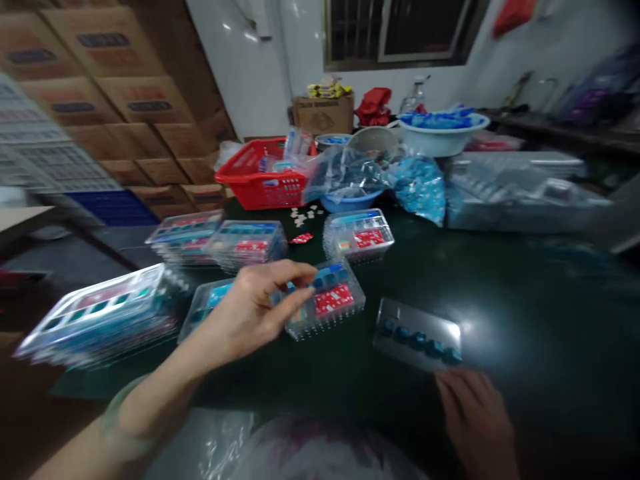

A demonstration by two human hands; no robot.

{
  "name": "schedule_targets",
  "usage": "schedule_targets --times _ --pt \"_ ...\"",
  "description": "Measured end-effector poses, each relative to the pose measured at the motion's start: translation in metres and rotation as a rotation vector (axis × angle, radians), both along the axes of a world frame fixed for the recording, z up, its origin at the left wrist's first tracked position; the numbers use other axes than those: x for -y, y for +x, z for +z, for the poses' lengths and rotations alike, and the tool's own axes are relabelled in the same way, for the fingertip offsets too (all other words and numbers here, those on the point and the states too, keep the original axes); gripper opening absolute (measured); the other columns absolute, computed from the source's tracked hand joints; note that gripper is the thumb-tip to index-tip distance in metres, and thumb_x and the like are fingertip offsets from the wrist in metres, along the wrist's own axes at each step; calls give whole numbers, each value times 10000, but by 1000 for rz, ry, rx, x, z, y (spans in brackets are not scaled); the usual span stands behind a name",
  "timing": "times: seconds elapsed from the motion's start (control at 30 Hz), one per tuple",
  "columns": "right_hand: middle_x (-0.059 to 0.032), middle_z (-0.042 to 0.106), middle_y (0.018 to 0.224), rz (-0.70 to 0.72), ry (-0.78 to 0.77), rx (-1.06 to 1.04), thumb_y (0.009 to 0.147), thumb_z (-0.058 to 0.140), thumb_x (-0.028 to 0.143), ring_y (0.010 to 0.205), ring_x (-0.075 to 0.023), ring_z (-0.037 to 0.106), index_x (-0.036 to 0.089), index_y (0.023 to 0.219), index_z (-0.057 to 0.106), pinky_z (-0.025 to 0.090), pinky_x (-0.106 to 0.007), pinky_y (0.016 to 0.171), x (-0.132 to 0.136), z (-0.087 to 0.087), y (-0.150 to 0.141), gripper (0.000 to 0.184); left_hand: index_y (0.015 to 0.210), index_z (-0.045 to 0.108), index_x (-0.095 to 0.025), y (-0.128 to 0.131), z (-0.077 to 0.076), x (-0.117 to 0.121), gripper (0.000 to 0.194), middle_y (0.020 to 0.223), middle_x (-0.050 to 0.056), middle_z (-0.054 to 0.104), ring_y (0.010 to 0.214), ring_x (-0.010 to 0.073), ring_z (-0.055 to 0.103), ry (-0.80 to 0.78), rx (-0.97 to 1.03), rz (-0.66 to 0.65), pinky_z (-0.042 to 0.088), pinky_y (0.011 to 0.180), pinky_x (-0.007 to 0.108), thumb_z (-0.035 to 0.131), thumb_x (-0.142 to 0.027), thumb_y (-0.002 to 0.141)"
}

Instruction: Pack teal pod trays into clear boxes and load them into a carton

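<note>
Closest to me is the person's right hand [475, 407], low over the dark table [520, 280], with its fingers at the near edge of a clear tray [423, 350]. I cannot tell if it is gripping the tray or just resting there, because the thumb is hidden. The tray lies by itself and has a row of dark blue bits in it; maybe it sits there to be easy to get at. The left hand [263, 303], with a pale band [117, 417] on its wrist, reaches over a clear box [357, 303]. Its thumb and finger are bent close together, like a pinch, but I cannot tell if anything small is between them. The box is in the middle of the table, just under those fingertips, with a red packet [334, 300] inside. One more box [203, 300] is partly behind the left arm. Piles of boxes stand to the left [110, 313] and further back [247, 240]; they are flat, so I guess piling them saves room. Past them lie a loose red packet [301, 238] and some white bits [300, 217]. At the back are a red basket [250, 190], a blue bowl [353, 201] under a see-through bag, and a pale tub [435, 141] heaped with blue things, perhaps put there to leave the front free. Big brown cartons [117, 50] are stacked off to the left.
</note>
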State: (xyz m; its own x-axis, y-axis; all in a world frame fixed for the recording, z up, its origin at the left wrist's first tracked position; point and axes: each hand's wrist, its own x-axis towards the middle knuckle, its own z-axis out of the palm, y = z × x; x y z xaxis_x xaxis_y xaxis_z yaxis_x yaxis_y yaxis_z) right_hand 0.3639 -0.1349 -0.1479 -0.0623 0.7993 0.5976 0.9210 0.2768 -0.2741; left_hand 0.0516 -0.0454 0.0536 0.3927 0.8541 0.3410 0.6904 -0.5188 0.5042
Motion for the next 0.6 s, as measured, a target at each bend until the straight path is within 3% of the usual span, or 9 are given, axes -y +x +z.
schedule_targets --times 0.07,0.13,0.23,0.33,0.47,0.6 --pt "-50 598 831 -19 -5 -11 858 471 250 773 -173 531 185 832 608 382 -312 671 0 7 -4 154 1136 537 -206 25 -17 -8 333 1116 62 586 979 188 554 -55 -161 -134 466 816 304 529 -303 817" --pt "-51 590 834 -28 -13 -19 863 467 237 775 -170 521 180 834 600 369 -301 657 2 9 -5 147 1232 463 -163 45 -33 -18 541 1239 141 490 1121 276 454 -30 -362 -181 403 902 413 595 -380 754" --pt "-51 588 830 -21 -8 -19 868 452 236 776 -174 524 179 849 593 364 -304 647 8 7 -1 153 1305 370 -117 57 -51 -30 880 1329 242 352 1206 417 309 -2 -594 -106 309 919 553 693 -507 585" --pt "-43 598 823 -38 20 -3 865 441 261 763 -185 541 197 851 593 373 -321 638 13 3 8 165 1365 248 -144 51 -62 -34 1068 1384 265 239 1245 463 213 -52 -679 -31 247 930 594 715 -555 496" --pt "-33 615 815 -74 40 17 836 458 280 762 -216 572 239 857 588 411 -361 636 11 -4 23 139 1390 152 -169 42 -71 -35 1115 1393 275 205 1241 453 231 -75 -716 58 255 918 581 718 -522 497" --pt "-19 635 801 -7 114 134 801 469 266 725 -212 609 275 869 595 473 -339 559 3 -12 32 144 1372 231 -176 43 -71 -40 1009 1374 264 266 1215 415 305 -40 -734 106 287 910 539 714 -435 525"
